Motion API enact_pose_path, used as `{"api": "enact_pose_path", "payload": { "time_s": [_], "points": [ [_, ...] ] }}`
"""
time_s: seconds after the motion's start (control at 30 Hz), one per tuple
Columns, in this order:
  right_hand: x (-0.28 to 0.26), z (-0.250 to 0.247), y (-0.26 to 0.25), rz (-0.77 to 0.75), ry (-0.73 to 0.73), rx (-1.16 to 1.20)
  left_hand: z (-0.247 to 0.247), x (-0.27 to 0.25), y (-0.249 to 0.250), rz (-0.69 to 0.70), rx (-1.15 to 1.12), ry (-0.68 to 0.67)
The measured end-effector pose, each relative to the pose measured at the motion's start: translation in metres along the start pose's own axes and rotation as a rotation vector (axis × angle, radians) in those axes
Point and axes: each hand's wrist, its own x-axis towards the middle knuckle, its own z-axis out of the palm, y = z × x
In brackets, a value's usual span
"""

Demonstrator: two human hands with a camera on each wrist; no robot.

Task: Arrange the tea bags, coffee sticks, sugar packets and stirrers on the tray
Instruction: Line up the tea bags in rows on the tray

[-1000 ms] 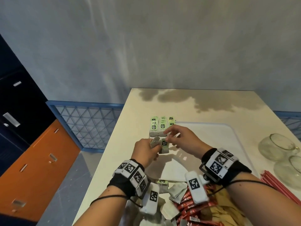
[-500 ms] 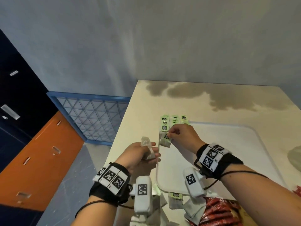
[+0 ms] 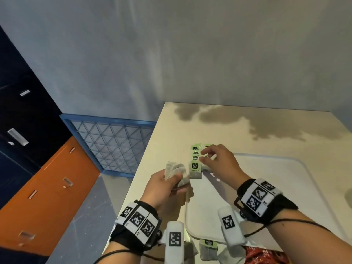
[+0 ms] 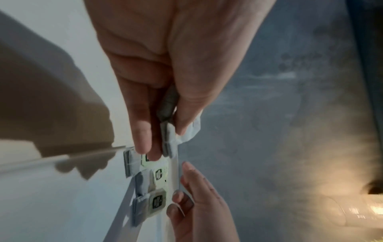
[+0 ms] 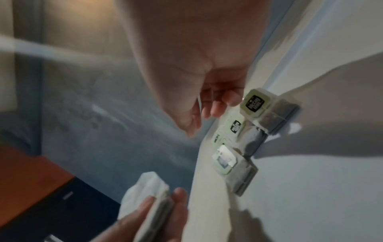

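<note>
A row of tea bags (image 3: 195, 158) (image 5: 236, 129) (image 4: 158, 175) with green tags lies along the far left corner of the white tray (image 3: 266, 187). The nearest tea bag (image 3: 195, 171) lies flat at the row's near end. My left hand (image 3: 177, 182) (image 4: 163, 137) grips a small stack of tea bags (image 3: 174, 171) (image 4: 168, 144) (image 5: 149, 188) just left of the row. My right hand (image 3: 203, 156) (image 5: 204, 121) (image 4: 186, 188) hovers over the row with loosely curled fingers. It holds nothing that I can see.
Loose tea bags (image 3: 208, 248) and red coffee sticks (image 3: 262, 254) lie by the tray's near edge. The cream table (image 3: 247, 134) ends just left of my left hand. Beyond that edge stand a blue lattice panel (image 3: 112, 145) and orange and dark cabinets (image 3: 47, 187).
My right hand has laid its tea bag at the near end of the row and let go. My left hand has moved closer to the row with its stack.
</note>
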Motion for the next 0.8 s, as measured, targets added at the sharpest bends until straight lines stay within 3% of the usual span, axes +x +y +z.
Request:
{"api": "enact_pose_path", "payload": {
  "time_s": [0.1,0.27,0.37,0.47,0.63,0.8],
  "points": [
    [-0.025,-0.011,-0.014,0.025,-0.079,0.322,0.014,-0.012,0.005,0.036,0.007,-0.056],
    [-0.057,-0.019,-0.022,-0.062,-0.216,0.308,0.035,-0.035,0.014,0.086,0.064,-0.125],
    [-0.069,-0.027,-0.024,-0.051,-0.191,0.335,0.039,-0.05,0.018,0.099,0.096,-0.13],
    [-0.078,-0.037,-0.023,-0.015,-0.152,0.374,0.04,-0.059,0.022,0.093,0.172,-0.042],
    [-0.089,-0.049,-0.023,0.04,0.027,0.368,0.052,-0.069,0.026,0.264,0.273,0.12],
    [-0.103,-0.047,-0.028,0.007,0.019,0.34,0.073,-0.075,0.024,0.376,0.416,0.109]
  ]
}}
